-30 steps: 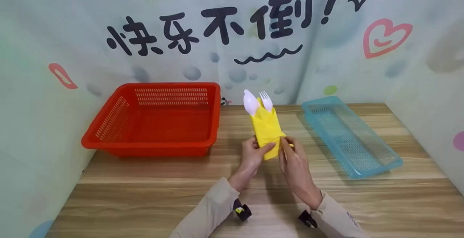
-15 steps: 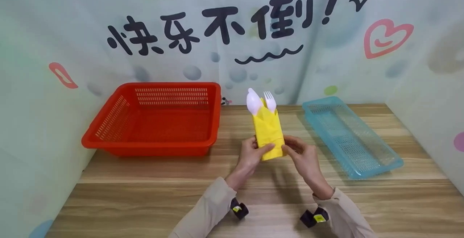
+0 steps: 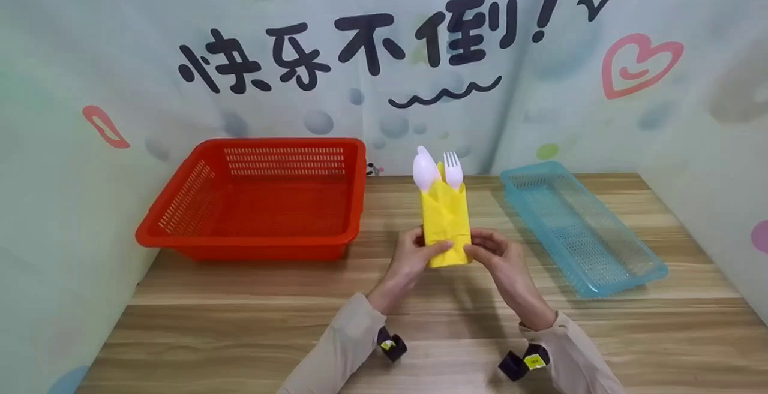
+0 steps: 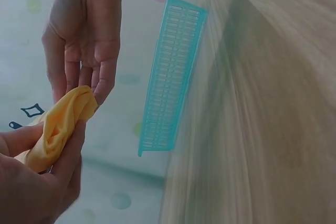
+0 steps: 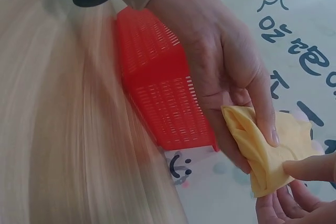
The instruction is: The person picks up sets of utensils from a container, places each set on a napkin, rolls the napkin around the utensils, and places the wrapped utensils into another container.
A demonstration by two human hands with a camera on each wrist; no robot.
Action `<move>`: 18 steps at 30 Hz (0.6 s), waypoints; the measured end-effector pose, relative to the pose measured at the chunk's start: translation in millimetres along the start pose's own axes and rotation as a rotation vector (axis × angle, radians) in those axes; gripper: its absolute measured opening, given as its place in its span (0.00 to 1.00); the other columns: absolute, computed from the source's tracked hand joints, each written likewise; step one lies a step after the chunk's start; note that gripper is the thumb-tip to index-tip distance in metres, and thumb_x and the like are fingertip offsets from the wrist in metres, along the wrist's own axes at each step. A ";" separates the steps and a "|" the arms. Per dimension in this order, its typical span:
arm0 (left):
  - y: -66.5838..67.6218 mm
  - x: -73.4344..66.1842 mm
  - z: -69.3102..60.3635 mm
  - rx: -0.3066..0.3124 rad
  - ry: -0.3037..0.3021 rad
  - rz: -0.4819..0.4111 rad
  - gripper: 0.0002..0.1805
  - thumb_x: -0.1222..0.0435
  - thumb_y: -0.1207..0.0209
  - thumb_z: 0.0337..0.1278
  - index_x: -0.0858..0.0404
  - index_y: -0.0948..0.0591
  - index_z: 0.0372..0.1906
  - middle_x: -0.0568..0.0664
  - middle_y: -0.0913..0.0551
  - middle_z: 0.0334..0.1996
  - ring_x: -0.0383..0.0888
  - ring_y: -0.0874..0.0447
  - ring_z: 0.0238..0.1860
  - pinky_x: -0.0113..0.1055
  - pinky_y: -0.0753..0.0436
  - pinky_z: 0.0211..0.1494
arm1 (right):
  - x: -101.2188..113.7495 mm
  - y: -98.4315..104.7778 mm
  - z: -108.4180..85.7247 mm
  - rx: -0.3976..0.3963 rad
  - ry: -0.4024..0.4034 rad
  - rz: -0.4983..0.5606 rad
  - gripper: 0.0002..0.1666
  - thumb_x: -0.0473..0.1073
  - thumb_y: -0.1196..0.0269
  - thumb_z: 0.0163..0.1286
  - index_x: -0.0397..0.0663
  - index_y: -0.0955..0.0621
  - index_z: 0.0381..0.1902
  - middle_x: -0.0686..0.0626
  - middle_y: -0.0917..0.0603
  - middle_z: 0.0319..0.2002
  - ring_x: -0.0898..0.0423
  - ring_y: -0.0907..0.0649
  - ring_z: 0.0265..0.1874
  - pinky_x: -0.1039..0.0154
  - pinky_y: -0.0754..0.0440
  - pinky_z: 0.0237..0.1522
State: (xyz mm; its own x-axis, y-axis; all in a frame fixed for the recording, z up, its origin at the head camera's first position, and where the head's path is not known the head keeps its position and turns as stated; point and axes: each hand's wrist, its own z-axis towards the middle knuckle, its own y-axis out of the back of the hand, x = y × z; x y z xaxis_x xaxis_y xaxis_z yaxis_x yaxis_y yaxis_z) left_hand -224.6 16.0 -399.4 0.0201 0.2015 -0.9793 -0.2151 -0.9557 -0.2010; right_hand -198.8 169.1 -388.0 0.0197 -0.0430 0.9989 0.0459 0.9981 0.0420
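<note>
A folded yellow napkin stands nearly upright above the table in the head view. The bowl of a white plastic spoon and the tines of a white plastic fork stick out of its top. Behind the spoon a rounded white tip shows; its kind is hidden. My left hand grips the napkin's lower left, thumb across the front. At the lower right edge my right hand pinches it, thumb in front and fingers behind. Both wrist views show the layered bottom end of the napkin.
To the left on the wooden table stands a red plastic basket with slotted walls. A shallow light-blue basket lies at an angle on the right. A printed cloth hangs behind the table.
The napkin with its cutlery has turned more upright and shifted slightly right. My right hand has gone from a loose yellow bit at the napkin's right side to its lower right edge.
</note>
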 end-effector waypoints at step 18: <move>2.3 -3.3 0.1 0.029 0.056 0.035 0.19 0.71 0.41 0.51 0.74 0.27 0.49 0.60 0.20 0.41 0.44 0.20 0.34 0.36 0.21 0.42 | 0.5 -0.6 -0.2 -0.018 -0.008 -0.058 0.16 0.31 0.40 0.56 0.30 0.25 0.44 0.44 0.21 0.37 0.57 0.21 0.34 0.69 0.23 0.37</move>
State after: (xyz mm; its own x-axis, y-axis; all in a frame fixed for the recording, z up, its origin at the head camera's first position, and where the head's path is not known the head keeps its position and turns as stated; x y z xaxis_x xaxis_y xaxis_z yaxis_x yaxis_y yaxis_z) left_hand -225.3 13.1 -396.6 0.0666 0.1545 -0.9857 -0.2451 -0.9551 -0.1663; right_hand -198.6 168.5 -387.5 0.0085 -0.1007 0.9949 0.0646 0.9929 0.0999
